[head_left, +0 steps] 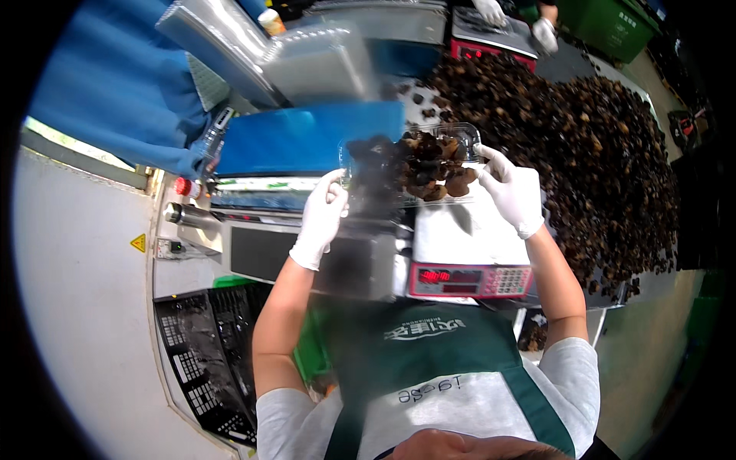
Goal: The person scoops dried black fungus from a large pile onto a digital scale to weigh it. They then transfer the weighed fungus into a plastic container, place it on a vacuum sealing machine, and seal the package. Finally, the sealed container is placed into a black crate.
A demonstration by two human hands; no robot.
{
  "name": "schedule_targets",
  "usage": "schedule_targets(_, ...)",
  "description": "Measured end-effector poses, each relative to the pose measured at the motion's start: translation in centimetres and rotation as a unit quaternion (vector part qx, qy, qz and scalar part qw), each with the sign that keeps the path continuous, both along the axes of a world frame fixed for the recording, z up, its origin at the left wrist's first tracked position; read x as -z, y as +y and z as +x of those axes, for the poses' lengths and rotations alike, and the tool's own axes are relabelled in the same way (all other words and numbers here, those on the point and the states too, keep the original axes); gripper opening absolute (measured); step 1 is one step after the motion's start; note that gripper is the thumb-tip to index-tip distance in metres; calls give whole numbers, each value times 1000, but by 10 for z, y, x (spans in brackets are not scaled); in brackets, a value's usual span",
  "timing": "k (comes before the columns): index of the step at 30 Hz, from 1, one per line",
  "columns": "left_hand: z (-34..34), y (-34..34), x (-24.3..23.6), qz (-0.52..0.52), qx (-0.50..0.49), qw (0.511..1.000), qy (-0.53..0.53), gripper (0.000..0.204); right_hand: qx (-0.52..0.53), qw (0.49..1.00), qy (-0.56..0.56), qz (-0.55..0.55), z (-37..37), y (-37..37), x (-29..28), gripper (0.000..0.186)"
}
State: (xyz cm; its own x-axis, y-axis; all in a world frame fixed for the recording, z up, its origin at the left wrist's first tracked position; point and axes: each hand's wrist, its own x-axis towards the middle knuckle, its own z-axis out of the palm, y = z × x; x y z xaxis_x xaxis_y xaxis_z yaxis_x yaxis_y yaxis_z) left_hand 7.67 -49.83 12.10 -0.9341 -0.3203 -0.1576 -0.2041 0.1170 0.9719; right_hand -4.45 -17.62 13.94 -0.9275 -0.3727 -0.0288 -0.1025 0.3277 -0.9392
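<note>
A transparent plastic tray (465,134) holding dark brown mushroom pieces (433,165) is raised between my two white-gloved hands, above the far part of a weighing scale. My left hand (322,215) pinches the tray's left end. At the right end, my right hand (512,188) grips the rim between thumb and fingers. A grey blur covers the tray's left half, so its contents there are hard to make out. Below stands the scale's white plate (452,241), with its red display panel (469,281) lit toward me.
A large heap of mushrooms (567,153) covers the table at right. Transparent trays (318,65) are stacked far left, beyond a blue surface (307,142) and a grey belt (295,253). Another person's gloved hand (544,34) is beside a second scale (498,46). Black crates (211,360) sit lower left.
</note>
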Motion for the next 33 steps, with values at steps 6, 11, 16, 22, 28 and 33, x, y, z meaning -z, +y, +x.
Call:
schedule_targets(6, -16, -172, 0, -50, 2, 998, 44, 39, 1, 999, 49, -13, -7, -161, 18, 45)
schedule_targets(11, -38, -261, 19, -185, 22, 982, 40, 36, 16, 998, 58, 1, -17, -244, 44, 48)
schedule_targets(16, -35, -286, 25, -327, 93, 940, -3, 33, 29, 985, 59, 158, -6, -264, 45, 46)
schedule_targets(22, -26, -298, -5, -421, 205, 881, 65, 26, -7, 970, 107, 219, 5, -251, 39, 41)
schedule_targets(28, -1, -353, -55, -596, 457, 636, 180, 41, -231, 863, 331, 303, 27, -214, -20, 23)
schedule_targets(33, -5, -353, -48, -660, 519, 496, 220, 63, -371, 721, 385, 441, 26, -204, -13, 44)
